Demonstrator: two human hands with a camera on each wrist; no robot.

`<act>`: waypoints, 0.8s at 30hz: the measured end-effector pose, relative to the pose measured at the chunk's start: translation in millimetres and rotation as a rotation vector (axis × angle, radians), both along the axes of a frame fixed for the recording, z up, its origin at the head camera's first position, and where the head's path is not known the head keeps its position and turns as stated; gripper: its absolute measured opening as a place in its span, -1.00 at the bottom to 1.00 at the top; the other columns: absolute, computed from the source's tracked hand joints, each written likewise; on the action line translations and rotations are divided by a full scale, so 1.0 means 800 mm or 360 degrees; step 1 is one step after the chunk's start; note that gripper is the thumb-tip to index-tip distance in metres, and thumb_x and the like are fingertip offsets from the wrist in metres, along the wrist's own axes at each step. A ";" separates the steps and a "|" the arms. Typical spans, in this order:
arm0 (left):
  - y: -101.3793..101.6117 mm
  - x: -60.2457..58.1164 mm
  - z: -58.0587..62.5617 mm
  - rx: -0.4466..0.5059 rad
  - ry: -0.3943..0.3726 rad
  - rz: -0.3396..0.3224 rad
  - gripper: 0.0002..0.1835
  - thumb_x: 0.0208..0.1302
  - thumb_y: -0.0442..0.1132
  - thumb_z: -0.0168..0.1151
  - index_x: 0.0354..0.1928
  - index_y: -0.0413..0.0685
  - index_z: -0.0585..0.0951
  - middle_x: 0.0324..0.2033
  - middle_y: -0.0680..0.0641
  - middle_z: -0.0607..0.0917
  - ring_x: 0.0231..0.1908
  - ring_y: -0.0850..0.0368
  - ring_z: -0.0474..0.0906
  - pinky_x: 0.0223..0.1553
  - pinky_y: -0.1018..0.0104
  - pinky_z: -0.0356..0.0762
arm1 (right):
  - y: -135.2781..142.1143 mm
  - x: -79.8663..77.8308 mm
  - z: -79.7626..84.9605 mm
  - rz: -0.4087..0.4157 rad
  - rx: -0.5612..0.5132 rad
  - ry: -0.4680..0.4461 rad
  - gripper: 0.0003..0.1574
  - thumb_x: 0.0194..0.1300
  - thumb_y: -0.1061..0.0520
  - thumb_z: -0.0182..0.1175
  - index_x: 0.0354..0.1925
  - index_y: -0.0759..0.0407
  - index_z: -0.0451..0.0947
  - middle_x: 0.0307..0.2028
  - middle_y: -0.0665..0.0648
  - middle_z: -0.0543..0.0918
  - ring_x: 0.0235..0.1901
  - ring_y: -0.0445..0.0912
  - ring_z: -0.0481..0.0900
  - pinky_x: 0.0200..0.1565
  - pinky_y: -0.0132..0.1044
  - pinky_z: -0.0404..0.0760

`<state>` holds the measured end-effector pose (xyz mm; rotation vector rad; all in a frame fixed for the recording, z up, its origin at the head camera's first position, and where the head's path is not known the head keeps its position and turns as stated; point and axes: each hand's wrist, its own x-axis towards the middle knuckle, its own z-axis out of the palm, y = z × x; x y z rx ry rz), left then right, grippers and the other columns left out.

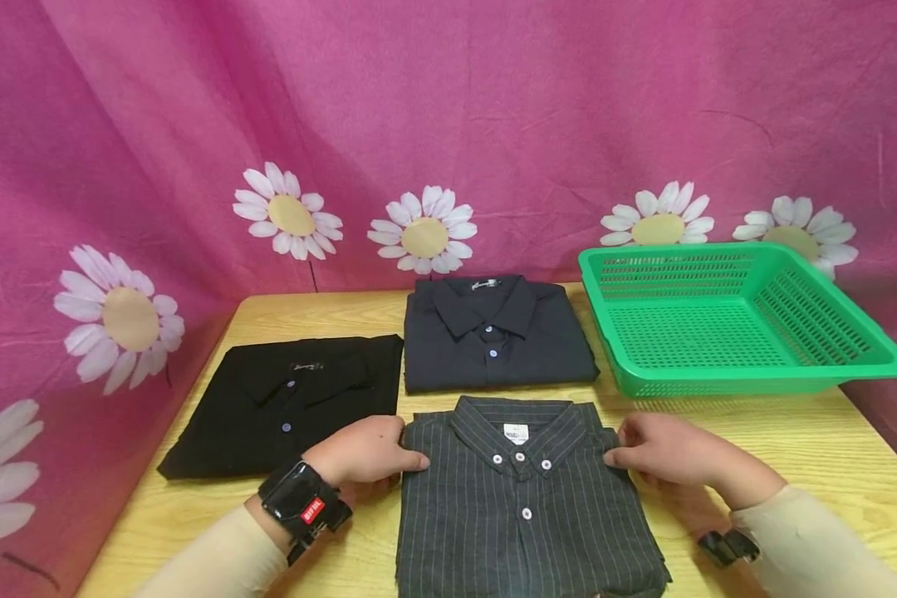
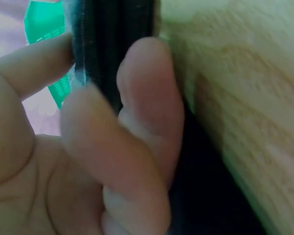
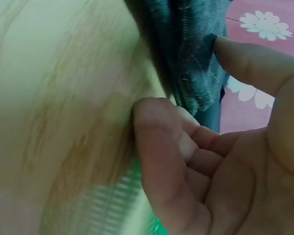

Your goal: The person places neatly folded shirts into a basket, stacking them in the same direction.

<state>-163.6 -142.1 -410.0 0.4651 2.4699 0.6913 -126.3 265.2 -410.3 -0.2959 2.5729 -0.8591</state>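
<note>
A folded dark pinstriped shirt (image 1: 463, 515) with white buttons lies at the front of the table, collar pointing away from me. My left hand (image 1: 370, 450) pinches its left shoulder edge, thumb on top and fingers at the side. On the opposite shoulder, my right hand (image 1: 669, 448) holds the edge the same way. The left wrist view has the layered shirt edge (image 2: 112, 29) between thumb and curled fingers. Seen from the right wrist, the cloth (image 3: 193, 58) lies between the thumb and the bent fingers.
A folded black shirt (image 1: 254, 415) lies at the left, and a folded navy shirt (image 1: 448, 357) sits behind the pinstriped one. At the back right stands a green plastic basket (image 1: 718, 384). A pink cloth with daisies (image 1: 531, 124) hangs behind the wooden table (image 1: 321, 311).
</note>
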 end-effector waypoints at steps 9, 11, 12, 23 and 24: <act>0.021 0.005 -0.006 -0.0348 0.0259 -0.0040 -0.56 0.17 0.14 0.43 -0.41 -0.07 0.55 -0.57 0.04 0.49 -0.54 0.14 0.42 -0.51 0.24 0.38 | -0.011 -0.006 -0.006 0.0063 0.0337 0.0158 -0.50 0.14 -0.19 0.43 -0.39 0.16 0.47 -0.56 0.01 0.47 -0.54 -0.09 0.40 -0.45 -0.18 0.40; 0.024 0.008 -0.005 -0.0437 0.0311 -0.0048 -0.54 0.17 0.17 0.43 -0.51 -0.06 0.57 -0.62 0.05 0.47 -0.58 0.14 0.42 -0.56 0.23 0.37 | -0.017 -0.006 -0.006 0.0071 0.0422 0.0203 -0.48 0.10 -0.21 0.45 -0.40 0.14 0.47 -0.54 0.00 0.47 -0.52 -0.09 0.40 -0.43 -0.16 0.41; 0.026 0.010 -0.004 -0.0487 0.0335 -0.0061 -0.53 0.18 0.18 0.42 -0.56 -0.04 0.57 -0.63 0.06 0.47 -0.59 0.14 0.41 -0.58 0.23 0.37 | -0.020 -0.006 -0.006 0.0075 0.0456 0.0220 -0.47 0.08 -0.22 0.46 -0.41 0.14 0.47 -0.53 0.00 0.47 -0.51 -0.08 0.40 -0.42 -0.15 0.43; 0.030 0.011 -0.010 -0.0522 0.0428 -0.0225 -0.62 0.27 0.10 0.37 -0.50 -0.04 0.65 -0.55 0.04 0.57 -0.52 0.12 0.51 -0.48 0.12 0.54 | -0.033 -0.012 -0.003 0.0163 0.0560 0.0195 -0.53 0.11 -0.15 0.45 -0.42 0.16 0.49 -0.49 0.03 0.50 -0.47 -0.06 0.45 -0.34 -0.04 0.50; 0.028 0.011 -0.011 -0.0493 0.0427 -0.0239 -0.64 0.28 0.08 0.36 -0.45 -0.06 0.66 -0.52 0.04 0.59 -0.49 0.11 0.53 -0.43 0.12 0.55 | -0.033 -0.012 -0.003 0.0170 0.0552 0.0196 -0.54 0.11 -0.14 0.45 -0.43 0.15 0.49 -0.50 0.03 0.50 -0.47 -0.06 0.45 -0.34 -0.04 0.50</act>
